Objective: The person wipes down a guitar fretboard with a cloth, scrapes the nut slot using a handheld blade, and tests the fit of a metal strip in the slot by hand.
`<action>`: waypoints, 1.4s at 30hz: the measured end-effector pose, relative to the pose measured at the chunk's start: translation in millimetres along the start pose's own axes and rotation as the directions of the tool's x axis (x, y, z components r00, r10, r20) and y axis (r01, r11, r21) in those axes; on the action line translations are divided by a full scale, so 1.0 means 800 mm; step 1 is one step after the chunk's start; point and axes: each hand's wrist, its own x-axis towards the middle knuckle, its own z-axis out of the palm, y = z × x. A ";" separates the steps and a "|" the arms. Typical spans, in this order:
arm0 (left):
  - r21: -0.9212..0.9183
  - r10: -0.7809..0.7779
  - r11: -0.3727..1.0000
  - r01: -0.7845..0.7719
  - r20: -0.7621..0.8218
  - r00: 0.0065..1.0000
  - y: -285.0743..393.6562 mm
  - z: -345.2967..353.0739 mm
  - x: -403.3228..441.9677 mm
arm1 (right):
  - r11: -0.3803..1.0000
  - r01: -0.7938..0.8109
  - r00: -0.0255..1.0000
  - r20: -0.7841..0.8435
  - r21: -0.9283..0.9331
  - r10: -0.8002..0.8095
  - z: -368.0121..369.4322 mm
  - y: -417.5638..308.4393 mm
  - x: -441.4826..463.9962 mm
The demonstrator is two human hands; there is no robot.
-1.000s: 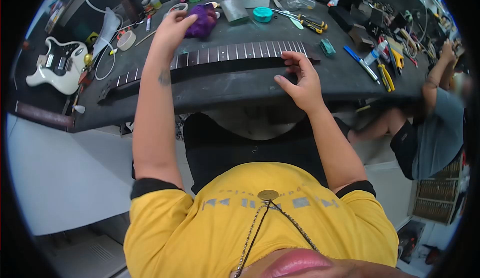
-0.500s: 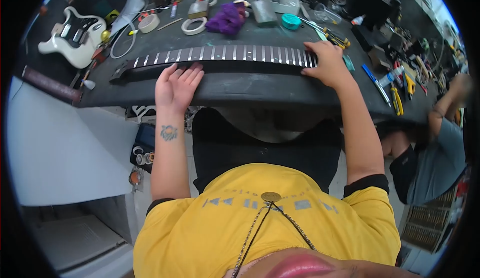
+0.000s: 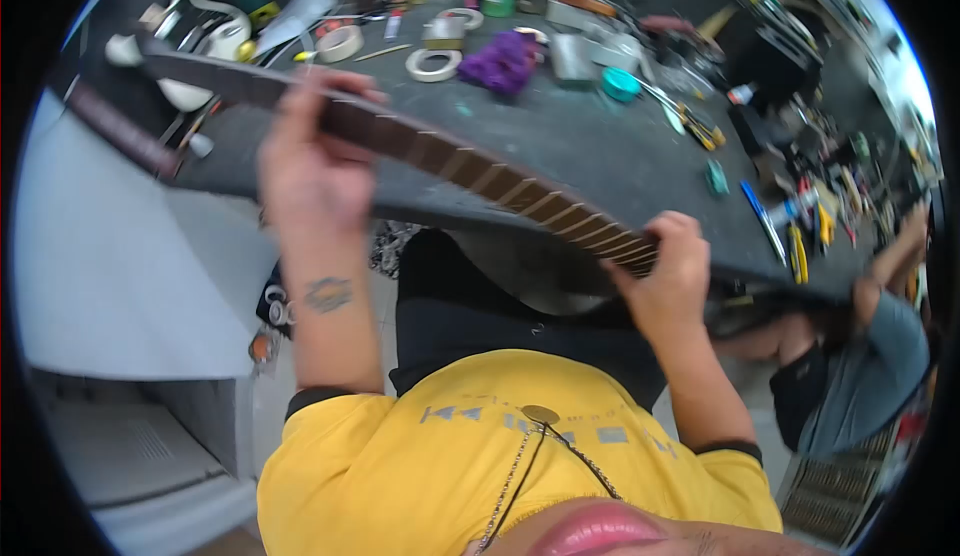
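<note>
The left hand [image 3: 318, 161], somewhat blurred, is curled around the guitar neck [image 3: 497, 181] toward its head end; the right hand [image 3: 672, 268] grips the other end, thumb and fingers on opposite edges. I judge this neck light and stiff, perhaps slippery where smooth, and easy to scratch, so the edges near both ends are good holding places. Both hands reach forward, the right one lower, and the neck slants across the near edge of the table [image 3: 565, 128].
</note>
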 end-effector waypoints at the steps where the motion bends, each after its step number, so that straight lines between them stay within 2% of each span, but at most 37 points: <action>1: 0.048 0.119 0.991 -0.123 0.079 0.990 0.025 0.018 0.002 | 0.999 0.014 1.000 0.016 0.051 -0.015 0.002 -0.020 -0.011; 3: -0.014 0.195 0.980 -0.199 0.263 0.945 0.084 0.034 0.011 | 0.979 0.041 0.992 0.108 0.200 -0.063 0.013 -0.055 -0.032; 4: 0.035 0.186 0.977 -0.210 0.339 0.922 0.114 0.048 0.013 | 0.954 0.072 0.984 0.137 0.290 -0.116 0.015 -0.071 -0.034; 5: 0.082 0.176 0.970 -0.229 0.412 0.894 0.139 0.065 0.010 | 0.879 0.086 0.952 0.221 0.469 -0.211 0.019 -0.075 -0.036; 6: 0.149 0.145 0.959 -0.241 0.472 0.870 0.155 0.084 0.002 | 0.824 0.041 0.892 0.350 0.565 -0.285 0.021 -0.078 -0.031; 9: 0.326 0.092 0.848 -0.417 0.686 0.722 0.178 0.139 -0.002 | 0.771 0.100 0.770 0.442 0.629 -0.460 0.023 -0.063 -0.041; 10: 0.385 0.066 0.792 -0.473 0.717 0.694 0.178 0.156 0.001 | 0.788 0.094 0.786 0.440 0.608 -0.434 0.020 -0.056 -0.042; 13: 0.549 0.029 0.596 -0.587 0.715 0.698 0.153 0.206 0.008 | 0.834 0.059 0.825 0.444 0.549 -0.350 0.009 -0.032 -0.045; 15: 0.637 -0.129 0.510 -0.579 0.722 0.680 0.132 0.224 0.017 | 0.860 0.018 0.844 0.454 0.510 -0.287 0.001 -0.010 -0.044; 17: 0.781 -0.379 0.385 -0.492 0.620 0.687 0.108 0.237 0.020 | 0.861 -0.024 0.868 0.437 0.508 -0.234 -0.012 0.002 -0.051; 18: 0.715 -0.384 0.405 -0.569 0.698 0.604 0.075 0.221 0.042 | 0.863 -0.052 0.866 0.454 0.502 -0.212 -0.020 0.006 -0.053; 19: 0.666 -0.441 0.335 -0.666 0.736 0.514 0.058 0.223 0.040 | 0.864 -0.082 0.863 0.469 0.497 -0.188 -0.027 0.011 -0.054; 20: 0.608 -0.488 0.341 -0.717 0.766 0.418 0.032 0.210 0.046 | 0.867 -0.119 0.850 0.501 0.485 -0.164 -0.036 0.013 -0.055; 21: 0.671 -0.594 0.238 -0.702 0.672 0.442 0.014 0.198 0.046 | 0.867 -0.159 0.833 0.535 0.472 -0.138 -0.048 0.014 -0.057; 22: 0.709 -0.693 0.197 -0.677 0.589 0.415 0.001 0.190 0.048 | 0.867 -0.200 0.815 0.569 0.456 -0.111 -0.058 0.018 -0.059; 23: 0.717 -0.705 0.231 -0.657 0.589 0.395 -0.022 0.171 0.052 | 0.846 -0.225 0.807 0.579 0.484 -0.117 -0.065 0.024 -0.064; 25: 0.762 -0.793 0.094 -0.641 0.446 0.415 -0.047 0.157 0.056 | 0.799 -0.275 0.786 0.603 0.535 -0.133 -0.080 0.039 -0.073; 26: 0.744 -0.791 0.124 -0.657 0.473 0.387 -0.063 0.140 0.066 | 0.787 -0.288 0.772 0.618 0.546 -0.146 -0.092 0.046 -0.073; 28: 0.717 -0.783 0.181 -0.673 0.519 0.342 -0.089 0.107 0.086 | 0.746 -0.279 0.769 0.606 0.605 -0.203 -0.124 0.067 -0.064; 29: 0.753 -0.809 0.131 -0.645 0.458 0.369 -0.093 0.100 0.087 | 0.725 -0.273 0.767 0.598 0.633 -0.233 -0.143 0.080 -0.056; 31: 0.805 -0.849 0.024 -0.593 0.330 0.413 -0.098 0.098 0.088 | 0.741 -0.240 0.803 0.557 0.627 -0.212 -0.190 0.108 -0.026; 33: 0.811 -0.848 0.085 -0.579 0.364 0.385 -0.107 0.071 0.102 | 0.815 -0.156 0.869 0.470 0.558 -0.155 -0.241 0.141 0.018; 35: 0.814 -0.852 0.128 -0.566 0.383 0.357 -0.119 0.054 0.113 | 0.921 -0.137 0.926 0.377 0.364 -0.011 -0.286 0.183 0.073; 36: 0.828 -0.884 0.026 -0.560 0.280 0.374 -0.117 0.062 0.112 | 0.974 -0.098 0.948 0.317 0.204 0.029 -0.305 0.213 0.109; 37: 0.822 -0.888 0.024 -0.569 0.279 0.366 -0.120 0.059 0.115 | 0.864 -0.327 0.924 0.320 0.384 0.208 -0.321 0.249 0.151; 39: 0.837 -0.887 0.014 -0.547 0.262 0.379 -0.124 0.057 0.114 | 0.963 -0.177 0.983 0.080 0.201 0.163 -0.353 0.347 0.238; 40: 0.834 -0.877 0.038 -0.550 0.291 0.381 -0.126 0.054 0.114 | 0.962 -0.245 0.970 0.035 0.123 0.242 -0.376 0.387 0.282; 41: 0.841 -0.872 0.027 -0.540 0.284 0.399 -0.131 0.051 0.116 | 0.957 -0.281 0.952 -0.103 0.072 0.287 -0.394 0.446 0.331; 42: 0.803 -0.867 0.007 -0.596 0.302 0.397 -0.134 0.054 0.119 | 0.945 -0.326 0.918 -0.231 0.024 0.323 -0.411 0.510 0.380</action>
